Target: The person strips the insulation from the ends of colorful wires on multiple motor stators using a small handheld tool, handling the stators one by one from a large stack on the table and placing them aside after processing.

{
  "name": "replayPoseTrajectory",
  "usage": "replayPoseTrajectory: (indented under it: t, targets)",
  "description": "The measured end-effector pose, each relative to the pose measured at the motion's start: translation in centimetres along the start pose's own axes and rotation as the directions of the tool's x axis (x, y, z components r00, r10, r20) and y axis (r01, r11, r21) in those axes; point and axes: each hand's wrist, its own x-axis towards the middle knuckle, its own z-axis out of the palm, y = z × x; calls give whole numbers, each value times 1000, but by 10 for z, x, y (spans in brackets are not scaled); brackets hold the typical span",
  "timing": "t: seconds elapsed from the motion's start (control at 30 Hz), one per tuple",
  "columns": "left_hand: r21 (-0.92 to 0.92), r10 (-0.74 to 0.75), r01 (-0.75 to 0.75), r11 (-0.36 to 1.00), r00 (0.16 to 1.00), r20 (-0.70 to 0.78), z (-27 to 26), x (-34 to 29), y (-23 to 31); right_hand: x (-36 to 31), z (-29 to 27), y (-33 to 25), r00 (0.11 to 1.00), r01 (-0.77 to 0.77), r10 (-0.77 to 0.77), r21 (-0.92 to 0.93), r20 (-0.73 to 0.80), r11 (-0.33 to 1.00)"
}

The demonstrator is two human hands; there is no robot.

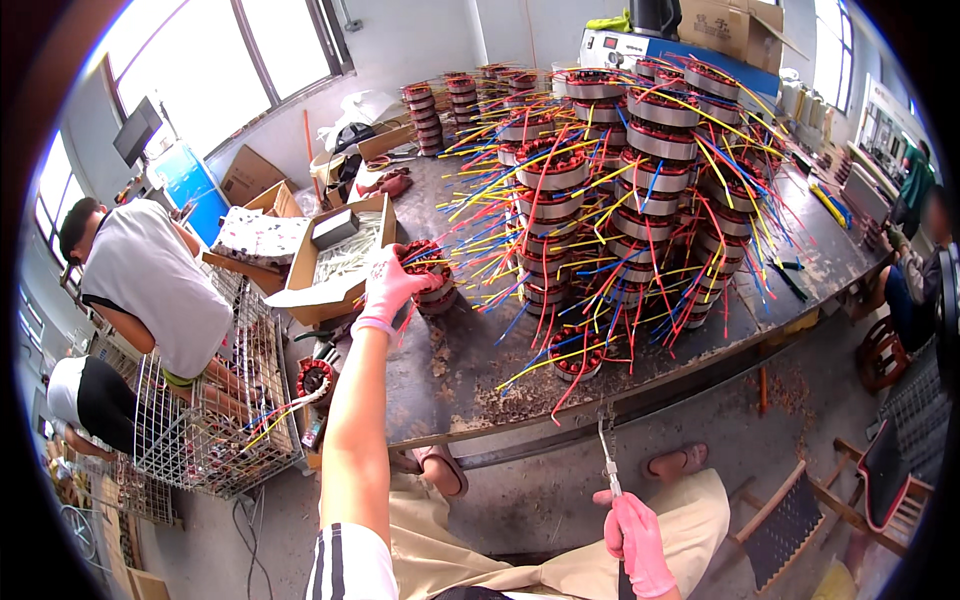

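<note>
Wound stator stands on the workbench by an open carton, the pink-gloved left hand at its rim; whether clamped on it, I cannot tell. The right hand is wrapped around a slim metal tool.

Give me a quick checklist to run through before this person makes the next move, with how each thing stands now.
1. Left hand at the nearby wound piece: ok, fingers at its top.
2. Firmness of that hold: cannot tell from this view.
3. Thin tool in the right hand: ok, held, its tip toward the table.
4. Lone wound ring set well back from the front edge: not ok, it stands close to it.
5. Coloured wires tidy: not ok, they splay out from the tall stacks.
6. Cardboard box open: ok, thin white pieces show inside.
</note>
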Motion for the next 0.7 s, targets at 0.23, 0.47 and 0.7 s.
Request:
replayPoseTrajectory:
  t: [0.23, 0.47, 0.7]
  targets:
    - [-176, -34, 59, 983, 990, 140, -3, 1, -5, 1, 2, -2, 1000, 22, -23, -30, -8, 999]
    - [-182, -53, 78, 980, 989, 138, 4, 9, -11, 0, 1, -1, 1000, 10, -10, 5, 10, 1000]
    - [-275, -16, 27, 961, 999, 43, 1, 15, -27, -4, 6, -5, 999, 17, -16, -26, 29, 1000]
